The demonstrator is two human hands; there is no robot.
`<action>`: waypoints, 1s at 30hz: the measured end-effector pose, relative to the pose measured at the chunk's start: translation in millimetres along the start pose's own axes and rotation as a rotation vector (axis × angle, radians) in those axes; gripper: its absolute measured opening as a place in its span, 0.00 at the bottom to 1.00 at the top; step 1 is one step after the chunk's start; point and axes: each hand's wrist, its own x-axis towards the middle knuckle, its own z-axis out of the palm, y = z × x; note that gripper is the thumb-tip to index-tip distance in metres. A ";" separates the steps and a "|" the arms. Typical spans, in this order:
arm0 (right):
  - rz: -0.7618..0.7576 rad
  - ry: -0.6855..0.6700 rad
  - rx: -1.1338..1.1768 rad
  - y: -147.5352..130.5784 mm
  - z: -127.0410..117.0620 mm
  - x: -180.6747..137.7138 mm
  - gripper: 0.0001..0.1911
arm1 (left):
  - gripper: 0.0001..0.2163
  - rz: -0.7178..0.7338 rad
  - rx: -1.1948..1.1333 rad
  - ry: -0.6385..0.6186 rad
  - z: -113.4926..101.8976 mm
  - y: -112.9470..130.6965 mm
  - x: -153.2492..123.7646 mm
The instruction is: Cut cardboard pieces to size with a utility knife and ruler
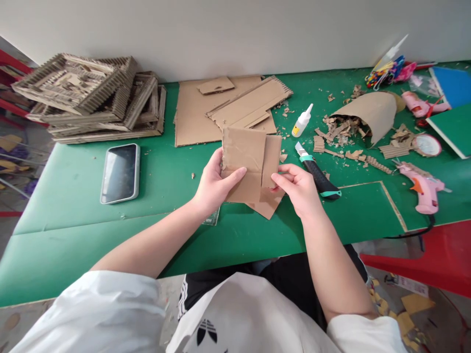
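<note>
The left hand (215, 185) is clamping a cardboard piece (244, 156), thumb across its front. The right hand (299, 190) is pinching its lower right edge, keeping it raised above the green surface (165, 191), facing the person. A knife (318, 177) is lying just beside the right hand, within reach.

Head camera is looking forward and down, close over a flat green worktable (73, 196); plain pale wall (235, 29) is backing it.

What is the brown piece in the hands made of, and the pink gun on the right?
The brown piece looks like corrugated cardboard: matte and tan, with ragged torn edges and a crease. The pink gun seems to be smooth, slightly shiny moulded plastic with an orange trigger. Its tip is too small to judge.
</note>
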 end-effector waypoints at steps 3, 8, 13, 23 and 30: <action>0.007 0.004 0.005 0.1 0.3 -0.3 0.14 | 0.21 -0.003 0.012 0.006 1.0 0.5 -0.5; -0.014 -0.008 0.046 -1.0 -0.6 -1.9 0.13 | 0.20 -0.105 -0.110 -0.035 0.1 2.8 -0.6; -0.030 -0.013 0.163 -3.9 -2.2 -2.3 0.16 | 0.21 -0.346 -0.412 -0.189 -2.6 9.0 1.0; -0.028 -0.135 0.154 -4.9 -1.9 -5.7 0.13 | 0.21 -0.353 -0.441 -0.143 -0.6 11.7 1.6; -0.131 -0.124 0.084 -0.9 -2.8 -3.4 0.13 | 0.21 -0.322 -0.408 -0.142 -1.1 10.3 1.2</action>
